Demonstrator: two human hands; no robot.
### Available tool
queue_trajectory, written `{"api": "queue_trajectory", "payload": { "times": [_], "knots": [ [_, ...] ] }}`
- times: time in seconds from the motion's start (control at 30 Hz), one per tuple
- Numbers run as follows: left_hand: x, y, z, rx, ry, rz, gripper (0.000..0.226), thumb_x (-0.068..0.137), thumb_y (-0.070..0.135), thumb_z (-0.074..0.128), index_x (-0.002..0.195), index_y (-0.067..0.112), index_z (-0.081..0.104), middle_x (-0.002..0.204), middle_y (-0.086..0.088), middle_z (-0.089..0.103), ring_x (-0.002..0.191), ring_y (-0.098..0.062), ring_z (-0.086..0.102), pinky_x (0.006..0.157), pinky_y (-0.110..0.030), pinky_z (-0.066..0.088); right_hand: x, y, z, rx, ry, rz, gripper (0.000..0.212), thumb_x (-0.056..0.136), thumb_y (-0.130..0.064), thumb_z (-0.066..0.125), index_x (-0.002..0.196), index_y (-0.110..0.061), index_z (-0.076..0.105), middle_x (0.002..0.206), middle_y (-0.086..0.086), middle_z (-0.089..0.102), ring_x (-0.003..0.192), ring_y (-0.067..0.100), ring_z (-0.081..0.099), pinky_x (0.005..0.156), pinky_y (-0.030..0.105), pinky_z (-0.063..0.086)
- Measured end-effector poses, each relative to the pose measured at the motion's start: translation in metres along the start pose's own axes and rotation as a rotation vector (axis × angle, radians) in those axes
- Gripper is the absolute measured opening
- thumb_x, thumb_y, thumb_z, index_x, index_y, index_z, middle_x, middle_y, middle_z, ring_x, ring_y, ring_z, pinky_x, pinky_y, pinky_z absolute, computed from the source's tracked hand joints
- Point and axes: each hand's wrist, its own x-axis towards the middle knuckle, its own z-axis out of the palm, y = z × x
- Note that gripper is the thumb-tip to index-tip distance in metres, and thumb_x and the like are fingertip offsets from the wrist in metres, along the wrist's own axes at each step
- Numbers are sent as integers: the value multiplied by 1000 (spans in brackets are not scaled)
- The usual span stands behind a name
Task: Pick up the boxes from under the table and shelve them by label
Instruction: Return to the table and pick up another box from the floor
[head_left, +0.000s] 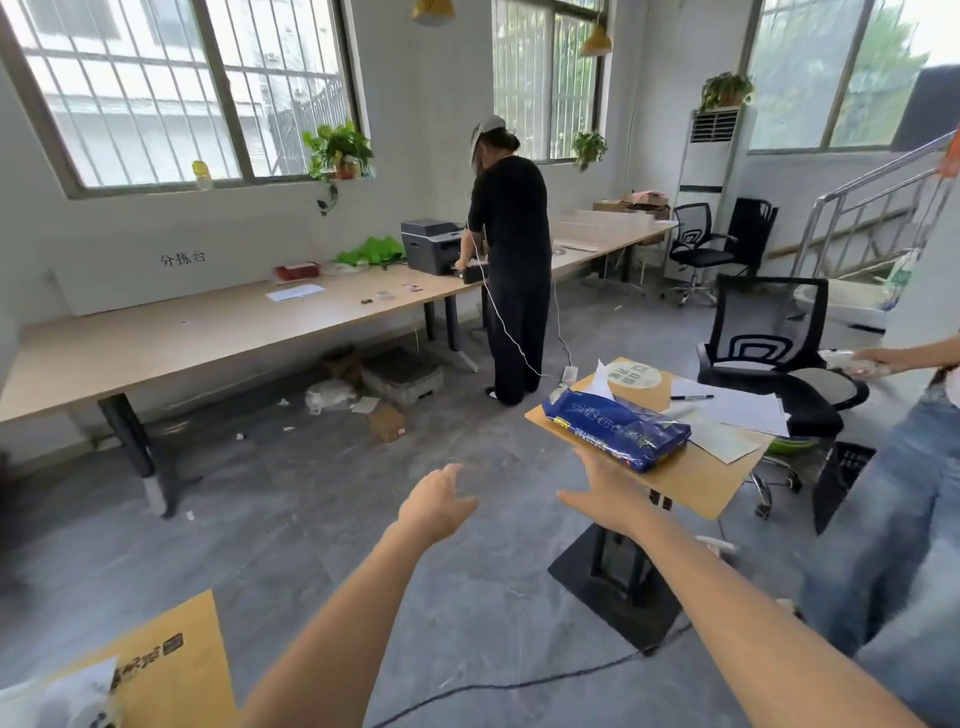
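Hands (436, 501) (605, 493) open and empty, far from boxes (387, 421) under the long table (156, 338); floor cable (519, 683) could trip them.

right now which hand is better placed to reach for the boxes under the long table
Left, marginally. The left hand is open and on the side nearer the boxes under the long table; the right hand sits by the small side table. Both are far off.

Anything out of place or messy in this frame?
Yes. Under the long table, a small cardboard box lies tilted on the floor among a crumpled plastic bag and paper scraps. On the small table, a blue packet overhangs the near edge. Both hands are empty.
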Motion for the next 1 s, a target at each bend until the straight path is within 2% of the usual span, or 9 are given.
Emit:
{"api": "queue_trajectory", "payload": {
  "times": [0.2,0.37,0.6,0.77,1.0],
  "knots": [
    [114,-25,-38,-22,88,-24,63,87,32,49,146,21,29,144,-7,42,129,-27,44,91,-35,40,120,-36,5,-13,-42,-56,75,86,-35,62,148,-14,24,154,8,32,139,27,34,109,38,33],
    [194,-40,-71,-27,133,-55,63,86,30,49,145,22,31,144,-7,44,131,-28,43,99,-40,40,214,-71,10,-50,-75,-91,76,85,-37,61,148,-15,24,149,10,37,135,27,39,108,41,38],
    [291,-80,-101,-49,132,-143,63,88,32,51,146,22,28,144,-6,45,126,-29,47,95,-39,42,345,-115,40,-110,-146,-172,75,86,-40,58,148,-17,23,150,9,35,136,28,34,105,45,39],
    [386,-106,-117,-28,165,-191,65,88,34,52,147,22,27,143,-6,45,126,-28,48,94,-39,42,461,-135,64,-93,-179,-212,72,87,-42,55,148,-19,24,147,6,38,133,26,38,100,41,41],
    [529,-132,-141,11,135,-252,67,87,36,50,147,23,25,145,-5,44,127,-27,47,95,-40,43,625,-156,73,-68,-237,-222,73,86,-43,56,147,-18,25,146,6,39,131,27,42,101,41,41]
  ]
}}
